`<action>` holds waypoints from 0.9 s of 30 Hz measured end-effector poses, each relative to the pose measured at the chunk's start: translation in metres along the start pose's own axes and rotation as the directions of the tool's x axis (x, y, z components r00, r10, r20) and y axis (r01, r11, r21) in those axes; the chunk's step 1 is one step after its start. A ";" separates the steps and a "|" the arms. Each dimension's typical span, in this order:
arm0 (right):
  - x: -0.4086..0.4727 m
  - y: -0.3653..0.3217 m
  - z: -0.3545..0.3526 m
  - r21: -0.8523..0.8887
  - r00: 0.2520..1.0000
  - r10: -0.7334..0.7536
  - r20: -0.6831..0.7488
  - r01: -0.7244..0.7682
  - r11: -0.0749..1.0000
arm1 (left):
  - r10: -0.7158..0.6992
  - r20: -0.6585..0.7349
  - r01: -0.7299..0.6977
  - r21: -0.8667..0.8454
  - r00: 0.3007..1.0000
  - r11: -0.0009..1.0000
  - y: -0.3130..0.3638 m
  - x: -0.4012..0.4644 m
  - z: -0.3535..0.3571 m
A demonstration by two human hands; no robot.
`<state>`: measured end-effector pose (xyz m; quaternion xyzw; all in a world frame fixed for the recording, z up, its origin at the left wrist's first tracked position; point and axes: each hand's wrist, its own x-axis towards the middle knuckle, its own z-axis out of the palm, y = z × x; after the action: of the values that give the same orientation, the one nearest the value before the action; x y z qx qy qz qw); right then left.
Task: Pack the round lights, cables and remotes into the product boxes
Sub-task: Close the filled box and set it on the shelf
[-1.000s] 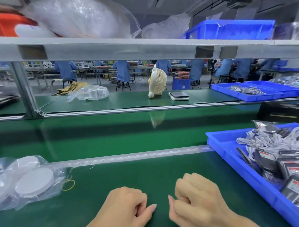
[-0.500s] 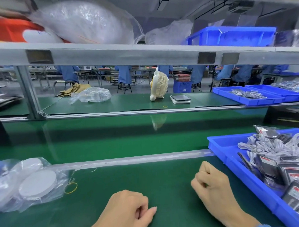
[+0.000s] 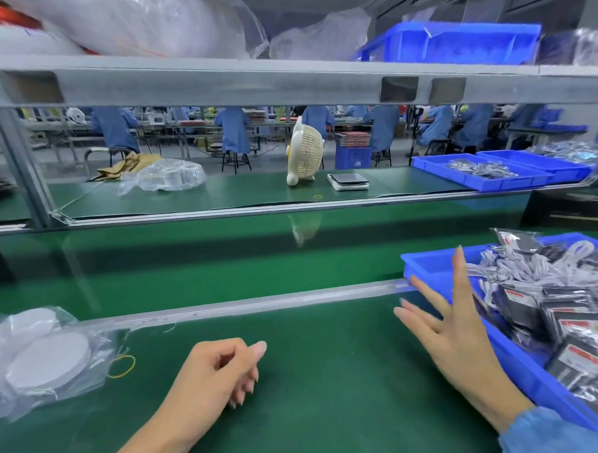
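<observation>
— Head view gives us the green bench mat point(image 3: 316, 414) first, with the grey shelf rail point(image 3: 284, 79) crossing above it and cutting off what lies beyond. What do we have on the right?

— A blue bin point(image 3: 429, 267) at the right edge, heaped with white cables point(image 3: 532, 267) and bagged remotes point(image 3: 569, 324). Its near wall stands between our right hand point(image 3: 463, 339) and the contents.

— And on the left?

— A clear bag of round lights point(image 3: 46, 360) lies at the left edge of the mat, well apart from the bin. We see no product boxes from here.

— How are our hands?

— Our right hand is spread, fingers straight, holding nothing, raised just beside the bin's near wall with one fingertip up over the rim. Our left hand point(image 3: 215, 373) rests on the mat, fingers loosely curled, gripping nothing.

— Smaller things?

— A cream desk fan point(image 3: 304, 154) and a small scale point(image 3: 348, 181) on the far bench, and a yellow rubber band point(image 3: 122, 366) just beside the bag of lights.
</observation>
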<state>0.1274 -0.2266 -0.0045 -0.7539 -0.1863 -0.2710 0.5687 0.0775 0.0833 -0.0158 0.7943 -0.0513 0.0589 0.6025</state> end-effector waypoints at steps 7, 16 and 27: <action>-0.002 0.008 0.003 -0.025 0.911 0.381 0.160 -0.382 0.924 | -0.003 0.016 0.003 0.020 1.000 1.000 0.003 -0.001 0.003; 0.007 0.005 -0.009 -0.788 0.810 -0.371 0.455 0.560 0.255 | -0.013 0.010 0.013 0.023 1.000 1.000 0.005 -0.001 0.003; -0.001 0.006 -0.012 0.247 0.883 0.411 0.229 -0.461 0.852 | -0.011 -0.003 0.011 0.074 1.000 0.997 0.001 0.000 0.004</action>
<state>0.1278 -0.2397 -0.0072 -0.7033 -0.0954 -0.0395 0.7034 0.0775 0.0788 -0.0162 0.8162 -0.0441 0.0584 0.5731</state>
